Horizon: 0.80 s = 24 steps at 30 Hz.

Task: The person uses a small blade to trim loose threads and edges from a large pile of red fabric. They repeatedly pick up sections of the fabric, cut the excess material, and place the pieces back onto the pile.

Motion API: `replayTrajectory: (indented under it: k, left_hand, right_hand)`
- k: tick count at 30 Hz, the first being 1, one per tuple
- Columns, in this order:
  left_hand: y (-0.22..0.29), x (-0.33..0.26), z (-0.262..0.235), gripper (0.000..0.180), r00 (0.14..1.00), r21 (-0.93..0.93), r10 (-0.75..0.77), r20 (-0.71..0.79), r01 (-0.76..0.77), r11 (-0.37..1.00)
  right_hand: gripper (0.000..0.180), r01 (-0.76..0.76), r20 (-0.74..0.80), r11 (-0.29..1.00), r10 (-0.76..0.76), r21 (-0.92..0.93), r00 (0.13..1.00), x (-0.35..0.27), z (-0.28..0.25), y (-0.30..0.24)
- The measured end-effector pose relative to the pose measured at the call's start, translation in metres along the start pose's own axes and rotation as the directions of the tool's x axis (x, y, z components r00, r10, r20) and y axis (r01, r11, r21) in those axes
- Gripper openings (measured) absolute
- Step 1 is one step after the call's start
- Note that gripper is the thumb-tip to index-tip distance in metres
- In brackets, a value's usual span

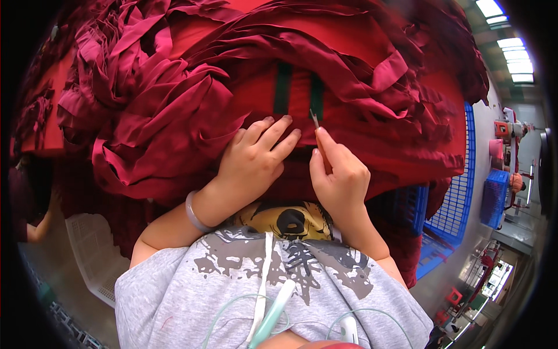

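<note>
Head view: right hand [344, 175] is closed in a pinch, thumb and index finger on the brown handle of a slim tool with a narrow metal tip [314, 118]; no visible slack between fingers and handle, other fingers curled in. Tip points away from the wearer and sits at the near end of the right one of two dark green strips [316, 96] running across a flat bright red surface [299, 96]. Can't tell if the tip touches the strip or is just above it. Left hand [251, 152] is palm down, fingers extended and slightly spread, not closed around anything; fingertips are at the near end of the left strip, just left of the tool. Whether they press down, can't tell. Pale lavender bangle [196, 214] on the left wrist. Long crumpled maroon fabric pieces [157, 122] are heaped left of the hands and sweep across beyond the strips to the right. Blue plastic lattice crate [452, 200] right of the wearer, white perforated plastic basket [93, 250] lower left.
</note>
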<state>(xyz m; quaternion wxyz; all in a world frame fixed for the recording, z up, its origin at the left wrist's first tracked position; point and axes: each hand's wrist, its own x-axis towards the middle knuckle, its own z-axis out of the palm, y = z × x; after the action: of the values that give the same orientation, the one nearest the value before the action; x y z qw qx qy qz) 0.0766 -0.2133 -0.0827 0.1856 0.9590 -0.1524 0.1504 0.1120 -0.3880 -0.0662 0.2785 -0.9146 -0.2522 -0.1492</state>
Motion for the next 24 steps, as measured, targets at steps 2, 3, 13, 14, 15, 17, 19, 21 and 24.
replayTrajectory:
  k: [2,3,13,14,15,17,19,21,24]
  left_hand:
    - [0.000,0.000,0.001,0.053,1.000,0.002,-0.003,-0.008,0.003,1.000]
    - [0.001,0.000,0.002,0.053,1.000,-0.002,0.001,-0.012,-0.001,1.000]
    - [-0.001,-0.011,0.010,0.051,0.996,-0.034,-0.037,-0.084,0.035,0.999]
    - [-0.001,-0.012,0.015,0.051,0.994,-0.029,-0.038,-0.098,0.035,0.999]
    - [-0.002,-0.012,0.022,0.050,0.992,-0.033,-0.020,-0.121,0.016,0.999]
    - [-0.003,-0.012,0.027,0.048,0.991,-0.063,-0.010,-0.130,0.002,0.998]
    - [-0.002,-0.012,0.028,0.047,0.989,-0.105,-0.026,-0.144,0.011,0.994]
    - [-0.003,-0.015,0.029,0.046,0.986,-0.123,-0.030,-0.166,0.010,0.992]
    - [-0.005,-0.015,0.034,0.045,0.980,-0.096,-0.037,-0.196,0.019,0.995]
  right_hand:
    - [0.033,0.028,0.101,0.999,-0.025,-0.025,0.995,-0.006,-0.009,-0.005]
    - [0.032,0.033,0.150,0.997,-0.022,-0.073,0.988,-0.009,-0.010,-0.004]
    - [0.042,0.080,-0.028,0.997,-0.080,0.015,0.996,0.027,-0.002,-0.001]
    - [0.038,0.127,0.010,0.992,-0.127,-0.003,0.992,0.033,-0.001,0.002]
    - [0.032,0.104,0.068,0.993,-0.108,0.061,0.992,0.035,0.001,0.005]
    - [0.019,0.073,0.232,0.997,-0.077,0.027,0.970,0.039,0.007,0.008]
    - [0.010,0.039,0.208,0.998,-0.050,0.057,0.977,0.044,0.014,0.014]
    - [0.007,0.056,0.096,0.994,-0.066,0.098,0.993,0.047,0.022,0.022]
    - [0.008,0.014,0.020,0.981,-0.018,0.192,1.000,0.046,0.020,0.022]
